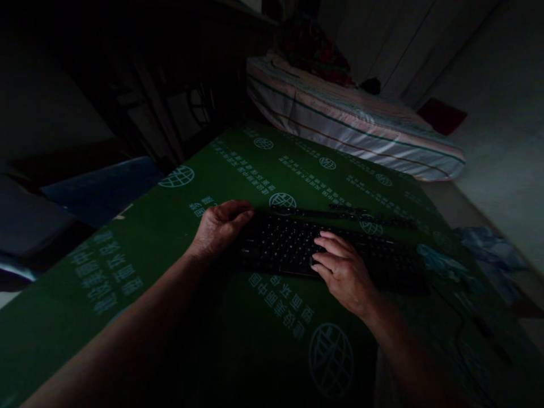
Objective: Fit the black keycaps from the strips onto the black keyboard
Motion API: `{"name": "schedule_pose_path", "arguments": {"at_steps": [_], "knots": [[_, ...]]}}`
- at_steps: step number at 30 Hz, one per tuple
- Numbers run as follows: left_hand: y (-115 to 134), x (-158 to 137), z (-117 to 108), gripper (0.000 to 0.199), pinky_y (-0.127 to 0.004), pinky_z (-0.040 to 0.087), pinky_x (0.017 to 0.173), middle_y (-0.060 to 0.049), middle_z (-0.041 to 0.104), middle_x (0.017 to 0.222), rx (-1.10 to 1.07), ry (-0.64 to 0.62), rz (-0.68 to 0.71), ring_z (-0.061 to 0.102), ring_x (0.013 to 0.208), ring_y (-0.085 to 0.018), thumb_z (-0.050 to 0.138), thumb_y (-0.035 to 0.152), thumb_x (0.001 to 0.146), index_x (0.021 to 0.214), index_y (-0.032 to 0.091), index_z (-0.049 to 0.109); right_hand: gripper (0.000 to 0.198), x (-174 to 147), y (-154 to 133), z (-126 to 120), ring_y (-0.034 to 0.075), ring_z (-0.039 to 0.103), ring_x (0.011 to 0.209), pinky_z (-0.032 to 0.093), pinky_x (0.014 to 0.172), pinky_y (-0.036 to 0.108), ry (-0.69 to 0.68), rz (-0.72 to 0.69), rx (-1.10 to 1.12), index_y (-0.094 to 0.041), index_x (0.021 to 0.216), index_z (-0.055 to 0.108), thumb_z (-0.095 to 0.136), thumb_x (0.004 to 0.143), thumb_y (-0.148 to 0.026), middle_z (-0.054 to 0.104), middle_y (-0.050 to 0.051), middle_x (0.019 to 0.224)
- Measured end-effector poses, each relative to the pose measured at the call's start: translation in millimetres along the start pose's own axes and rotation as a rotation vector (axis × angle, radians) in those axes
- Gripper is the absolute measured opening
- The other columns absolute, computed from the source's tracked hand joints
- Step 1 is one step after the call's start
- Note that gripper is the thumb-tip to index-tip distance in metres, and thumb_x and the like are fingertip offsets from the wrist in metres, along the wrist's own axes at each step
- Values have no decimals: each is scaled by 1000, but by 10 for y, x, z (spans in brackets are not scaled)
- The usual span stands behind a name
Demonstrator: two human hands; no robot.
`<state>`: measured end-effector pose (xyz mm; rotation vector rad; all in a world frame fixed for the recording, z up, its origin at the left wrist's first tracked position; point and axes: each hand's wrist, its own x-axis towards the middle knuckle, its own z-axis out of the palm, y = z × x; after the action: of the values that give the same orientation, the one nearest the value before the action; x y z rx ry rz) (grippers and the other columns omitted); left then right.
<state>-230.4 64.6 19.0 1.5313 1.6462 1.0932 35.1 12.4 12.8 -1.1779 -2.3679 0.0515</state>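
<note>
A black keyboard (293,243) with pale-lettered keys lies across the green printed table covering. My left hand (223,224) is closed at its far left corner, thumb and fingers pressed together against the edge. The fingertips there are partly lost in shadow. Over the middle keys rests my right hand (342,272), its fingers apart and bent, the tips touching or just above the keys. I see nothing held in it. Just behind the keyboard, small dark pieces (395,221) lie in a loose row; they look like key caps, but the dimness hides detail.
A crumpled light-blue plastic or cloth piece (446,266) lies right of the keyboard, near a dark cable (459,328). A striped bed (352,130) stands beyond the table (238,164). At the left are a blue panel (106,190) and a dark seat (25,221).
</note>
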Motion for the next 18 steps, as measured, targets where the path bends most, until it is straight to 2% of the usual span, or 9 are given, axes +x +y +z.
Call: {"name": "schedule_pose_path", "arguments": {"at_steps": [11, 18], "knots": [[-67, 24, 13, 36, -29, 50, 85, -2, 72, 98, -4, 14, 47, 64, 96, -23, 59, 47, 71, 92, 20, 70, 14, -24, -38, 3, 25, 52, 119, 49, 96, 45, -15, -28, -74, -18, 78, 70, 57, 84, -16, 67, 11, 109], [-72, 27, 19, 39, -31, 51, 82, -3, 72, 97, -35, 2, -20, 65, 92, -24, 60, 49, 68, 95, 21, 69, 16, -11, -54, -1, 24, 52, 120, 47, 97, 46, -45, -33, -102, -20, 79, 69, 55, 84, -15, 67, 10, 110]]}}
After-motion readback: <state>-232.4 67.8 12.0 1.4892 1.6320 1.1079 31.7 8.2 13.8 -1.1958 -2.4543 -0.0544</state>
